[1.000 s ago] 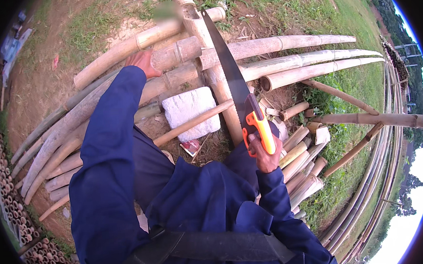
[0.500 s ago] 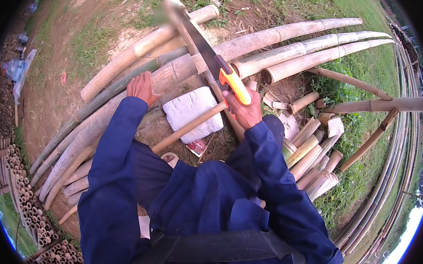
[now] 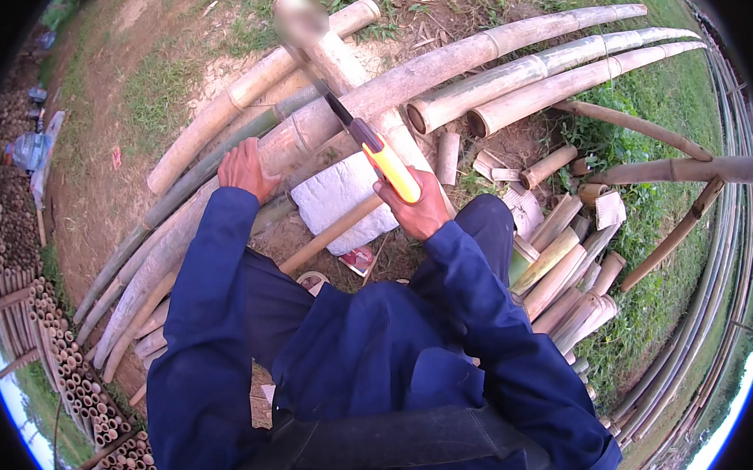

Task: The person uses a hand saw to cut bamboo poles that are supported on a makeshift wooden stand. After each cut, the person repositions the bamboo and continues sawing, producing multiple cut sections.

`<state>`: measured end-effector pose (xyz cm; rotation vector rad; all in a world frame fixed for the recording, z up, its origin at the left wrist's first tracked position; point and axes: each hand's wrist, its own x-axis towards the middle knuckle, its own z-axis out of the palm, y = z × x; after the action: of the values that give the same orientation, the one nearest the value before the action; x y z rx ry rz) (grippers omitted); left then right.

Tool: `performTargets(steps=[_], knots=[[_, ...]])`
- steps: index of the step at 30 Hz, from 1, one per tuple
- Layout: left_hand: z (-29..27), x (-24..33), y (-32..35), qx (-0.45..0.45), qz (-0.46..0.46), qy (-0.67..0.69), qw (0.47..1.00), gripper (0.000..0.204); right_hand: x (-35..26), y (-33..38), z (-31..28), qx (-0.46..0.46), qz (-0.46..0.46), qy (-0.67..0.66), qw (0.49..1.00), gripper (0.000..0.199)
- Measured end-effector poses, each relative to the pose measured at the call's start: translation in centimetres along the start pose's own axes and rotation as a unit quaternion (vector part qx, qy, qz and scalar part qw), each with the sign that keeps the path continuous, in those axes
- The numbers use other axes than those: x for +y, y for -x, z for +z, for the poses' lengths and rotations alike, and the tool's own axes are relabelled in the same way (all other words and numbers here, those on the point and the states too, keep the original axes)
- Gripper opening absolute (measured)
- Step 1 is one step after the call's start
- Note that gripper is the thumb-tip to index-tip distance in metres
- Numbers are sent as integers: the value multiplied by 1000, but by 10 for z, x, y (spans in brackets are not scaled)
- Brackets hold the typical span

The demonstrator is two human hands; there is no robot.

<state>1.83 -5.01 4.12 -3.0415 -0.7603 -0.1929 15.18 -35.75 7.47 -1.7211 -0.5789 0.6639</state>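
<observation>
My right hand (image 3: 422,207) is closed around the yellow and dark handle (image 3: 393,170) of a handsaw. Its dark blade (image 3: 338,108) points away from me and lies across a thick bamboo pole (image 3: 436,72). To the left of the blade, my left hand (image 3: 248,168) grips the same pole from above, thumb out to the right. I cannot tell how deep the blade sits in the bamboo. Under the pole, near the saw, runs a pale log (image 3: 342,62) with a blurred far end. A white stone block (image 3: 341,207) sits between my hands.
A wooden stick (image 3: 330,235) leans over the block. Two bamboo poles (image 3: 513,87) extend to the right. Cut bamboo pieces (image 3: 557,268) are heaped beside my right knee. A pole frame (image 3: 663,171) stands farther right. Stacked bamboo (image 3: 96,411) fills the left edge.
The saw handle and my right hand have shifted left and slightly toward me. Less of the blade shows on my side of the pole. My left hand stays on the pole.
</observation>
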Motion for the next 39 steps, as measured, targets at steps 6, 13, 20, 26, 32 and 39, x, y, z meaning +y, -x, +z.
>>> performTargets(steps=[6,13,20,26,32,39], knots=[[-1,-9,-3,-4,5,9,1000,74,-17,149,-35,38,43,21,998,23],[-5,-10,7,-14,11,16,1000,76,-35,79,-15,73,13,6,997,18],[-5,-4,2,-1,9,16,1000,75,-8,-38,24,51,-75,37,995,19],[3,-18,-1,1,-9,14,1000,77,-15,75,-17,9,50,17,999,19],[16,-30,-8,-30,-22,11,999,78,-43,169,-53,42,51,58,996,26],[28,-50,-30,-40,-31,23,998,74,-73,165,-49,143,17,125,982,28]])
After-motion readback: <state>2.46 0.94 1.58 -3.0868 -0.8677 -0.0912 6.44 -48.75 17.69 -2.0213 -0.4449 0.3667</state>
